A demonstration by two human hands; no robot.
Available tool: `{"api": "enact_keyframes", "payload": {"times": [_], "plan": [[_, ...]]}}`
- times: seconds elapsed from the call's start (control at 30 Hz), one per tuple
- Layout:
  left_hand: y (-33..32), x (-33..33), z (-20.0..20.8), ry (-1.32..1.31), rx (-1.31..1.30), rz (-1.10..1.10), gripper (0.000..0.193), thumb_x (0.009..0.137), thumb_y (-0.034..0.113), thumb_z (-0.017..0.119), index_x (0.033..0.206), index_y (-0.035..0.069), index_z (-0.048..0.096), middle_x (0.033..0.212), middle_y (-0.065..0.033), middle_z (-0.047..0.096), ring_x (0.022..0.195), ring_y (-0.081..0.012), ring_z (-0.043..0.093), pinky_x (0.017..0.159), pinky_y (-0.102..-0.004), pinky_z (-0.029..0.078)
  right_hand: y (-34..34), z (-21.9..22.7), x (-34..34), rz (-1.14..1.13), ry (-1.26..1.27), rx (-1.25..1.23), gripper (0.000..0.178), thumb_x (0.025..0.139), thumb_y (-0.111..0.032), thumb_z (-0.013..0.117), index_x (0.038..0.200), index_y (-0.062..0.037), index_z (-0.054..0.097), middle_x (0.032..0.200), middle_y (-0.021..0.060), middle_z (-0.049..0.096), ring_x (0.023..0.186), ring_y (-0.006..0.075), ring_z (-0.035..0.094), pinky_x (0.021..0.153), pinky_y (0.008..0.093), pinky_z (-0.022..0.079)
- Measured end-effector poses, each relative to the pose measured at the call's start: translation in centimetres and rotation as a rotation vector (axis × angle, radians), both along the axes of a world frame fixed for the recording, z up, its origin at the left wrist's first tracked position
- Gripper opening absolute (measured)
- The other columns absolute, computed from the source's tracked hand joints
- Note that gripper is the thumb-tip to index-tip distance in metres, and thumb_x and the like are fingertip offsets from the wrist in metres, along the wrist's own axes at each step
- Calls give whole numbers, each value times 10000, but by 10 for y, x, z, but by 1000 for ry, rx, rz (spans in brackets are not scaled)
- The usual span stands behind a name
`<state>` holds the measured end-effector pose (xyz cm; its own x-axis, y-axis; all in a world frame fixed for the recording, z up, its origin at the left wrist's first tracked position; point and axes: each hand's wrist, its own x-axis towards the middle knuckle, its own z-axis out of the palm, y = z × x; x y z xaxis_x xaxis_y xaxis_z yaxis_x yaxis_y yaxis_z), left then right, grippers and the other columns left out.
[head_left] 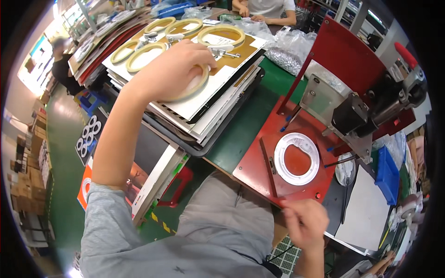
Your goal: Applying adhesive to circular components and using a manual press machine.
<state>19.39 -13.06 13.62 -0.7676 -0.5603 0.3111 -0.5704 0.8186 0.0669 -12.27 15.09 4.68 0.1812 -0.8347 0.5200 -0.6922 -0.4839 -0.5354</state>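
My left hand [178, 69] reaches over a stack of white and brown boards [208, 99], its fingers closed round a cream ring [198, 88] at the near side of the top board. Behind it, several more cream rings [221, 34] lie on the same board, some with small metal fittings [227, 53] attached. My right hand [308, 222] is loosely curled in front of the red fixture base [250, 162]; nothing shows between its fingers. On that base lies a white ring [296, 159], beside a dark straight bar [269, 167].
A toggle clamp [366, 111] with a red handle stands over the fixture, backed by a red upright plate [343, 60]. Bags of small parts [285, 55] sit behind. To the right are a blue tray [388, 176] and a pale sheet [364, 208]. A person [266, 11] sits across the bench.
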Motion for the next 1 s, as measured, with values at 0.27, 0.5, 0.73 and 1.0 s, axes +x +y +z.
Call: {"api": "enact_keyframes", "payload": {"times": [0.27, 0.5, 0.73, 1.0], "plan": [[81, -21, -4, 225, 0, -52, 155, 928, 72, 745, 1056, 9, 684, 1022, -125, 680, 962, -315, 635, 869, -404, 503, -18, -8, 33, 85, -491, 282, 391, 984, -144, 720, 1322, 35, 642, 1182, 172, 709, 1081, 267, 703, 909, 365, 541], [141, -47, -72, 476, 189, -181, 246, 829, -27, 797, 1025, 24, 659, 865, -114, 722, 750, -284, 705, 663, -368, 544, -18, 3, 41, 406, -1131, 665, 493, 1026, -264, 753, 1373, 41, 579, 1176, 109, 674, 1086, 174, 672, 971, 335, 526], [182, -63, -125, 983, 1152, -100, 269, 917, 22, 812, 1154, -52, 710, 1097, -141, 770, 1050, -223, 749, 955, -343, 575, -1, -20, 17, -102, -866, 339, 280, 910, -183, 893, 1007, -6, 699, 852, 18, 710, 734, 62, 617, 636, 232, 477], [183, -88, -158, 983, 1260, -270, 392, 850, -14, 845, 1217, -79, 725, 1152, -188, 777, 1079, -254, 751, 984, -338, 561, 13, -29, -6, -172, -773, 75, 310, 779, -88, 956, 939, 3, 708, 854, 49, 740, 747, 76, 645, 649, 243, 503]]}}
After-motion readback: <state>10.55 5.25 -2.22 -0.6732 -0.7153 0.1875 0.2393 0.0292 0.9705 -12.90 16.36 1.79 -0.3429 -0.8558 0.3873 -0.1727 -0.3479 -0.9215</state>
